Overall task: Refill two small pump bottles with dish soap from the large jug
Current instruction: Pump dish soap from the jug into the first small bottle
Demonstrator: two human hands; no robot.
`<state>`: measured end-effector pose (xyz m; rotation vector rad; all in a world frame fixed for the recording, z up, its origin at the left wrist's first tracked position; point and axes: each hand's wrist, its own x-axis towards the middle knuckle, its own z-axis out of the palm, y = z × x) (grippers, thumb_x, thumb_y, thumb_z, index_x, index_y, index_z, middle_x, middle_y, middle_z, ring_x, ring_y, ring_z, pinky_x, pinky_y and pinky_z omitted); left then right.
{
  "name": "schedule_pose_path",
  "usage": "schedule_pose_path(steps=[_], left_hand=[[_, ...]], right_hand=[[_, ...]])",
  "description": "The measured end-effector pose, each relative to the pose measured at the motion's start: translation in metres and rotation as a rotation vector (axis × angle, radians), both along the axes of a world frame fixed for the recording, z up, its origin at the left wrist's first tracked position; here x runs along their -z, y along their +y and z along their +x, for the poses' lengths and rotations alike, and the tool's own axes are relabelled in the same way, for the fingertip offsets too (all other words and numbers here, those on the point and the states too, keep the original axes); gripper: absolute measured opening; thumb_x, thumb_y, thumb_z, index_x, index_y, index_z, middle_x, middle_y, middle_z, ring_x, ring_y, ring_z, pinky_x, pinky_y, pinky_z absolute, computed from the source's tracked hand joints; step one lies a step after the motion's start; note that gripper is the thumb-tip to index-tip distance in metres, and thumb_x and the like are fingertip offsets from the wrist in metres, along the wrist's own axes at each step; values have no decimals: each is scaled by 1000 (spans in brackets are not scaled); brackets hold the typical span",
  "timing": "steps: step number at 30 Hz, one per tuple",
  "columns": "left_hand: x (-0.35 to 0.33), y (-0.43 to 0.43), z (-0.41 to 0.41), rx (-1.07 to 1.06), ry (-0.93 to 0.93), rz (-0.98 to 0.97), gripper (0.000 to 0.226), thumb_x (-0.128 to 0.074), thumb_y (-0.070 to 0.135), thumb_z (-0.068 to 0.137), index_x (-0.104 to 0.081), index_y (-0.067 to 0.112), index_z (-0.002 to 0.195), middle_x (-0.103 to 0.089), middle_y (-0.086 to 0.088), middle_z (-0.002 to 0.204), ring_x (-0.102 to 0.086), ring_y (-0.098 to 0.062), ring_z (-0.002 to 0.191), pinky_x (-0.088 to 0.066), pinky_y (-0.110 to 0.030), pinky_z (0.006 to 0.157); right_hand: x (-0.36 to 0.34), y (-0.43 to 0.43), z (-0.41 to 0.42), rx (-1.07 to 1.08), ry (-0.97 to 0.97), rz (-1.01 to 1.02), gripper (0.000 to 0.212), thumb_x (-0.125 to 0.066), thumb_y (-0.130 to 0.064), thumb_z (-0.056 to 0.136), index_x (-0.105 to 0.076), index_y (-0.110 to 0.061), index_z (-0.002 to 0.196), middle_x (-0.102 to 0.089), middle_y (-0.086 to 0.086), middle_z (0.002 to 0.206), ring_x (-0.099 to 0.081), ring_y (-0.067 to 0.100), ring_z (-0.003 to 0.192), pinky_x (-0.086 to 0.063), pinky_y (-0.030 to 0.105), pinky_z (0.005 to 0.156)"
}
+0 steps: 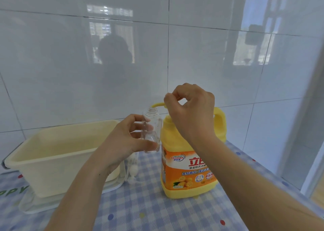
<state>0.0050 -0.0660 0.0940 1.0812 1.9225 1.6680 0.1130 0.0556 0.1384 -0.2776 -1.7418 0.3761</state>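
The left hand (122, 143) grips a clear small bottle (152, 125), its open neck just under the yellow spout (157, 105). The right hand (191, 111) curls over the pump head of the jug (189, 169), which stands on the checked surface (149, 213), right of a cream tub (52, 152).

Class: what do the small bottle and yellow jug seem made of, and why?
The small bottle looks like clear glossy plastic: see-through walls, moulded neck threads. The yellow jug looks like opaque plastic, smooth with slight sheen and a moulded handle.
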Motion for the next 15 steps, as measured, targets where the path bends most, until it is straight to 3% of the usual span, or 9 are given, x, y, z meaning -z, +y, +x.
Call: schedule_pose_path(steps=[5, 10, 15], left_hand=[[0, -1, -2, -4, 18, -13, 66, -93, 7, 51, -63, 24, 107, -73, 8, 101, -71, -15, 94, -60, -41, 84], [2, 0, -1, -9, 36, -43, 60, -88, 0, 61, -61, 24, 108, -71, 6, 105, -70, -15, 96, -61, -35, 79], [5, 0, -3, -6, 66, -124, 65, -90, 1, 55, -61, 25, 108, -69, 5, 110, -69, -14, 98, -59, -42, 85]], right_hand=[[5, -2, -2, -26, 57, -17, 25, -56, -18, 75, -55, -4, 54, -52, 4, 52, -47, 23, 59, -37, 35, 56], [15, 1, -9, -36, 58, 19, 27, -56, -13, 75, -48, -2, 52, -45, 5, 49, -40, 23, 56, -29, 27, 53], [31, 5, -8, -63, 66, 21, 29, -51, -18, 77, -48, -3, 52, -45, 4, 50, -39, 21, 57, -27, 21, 57]])
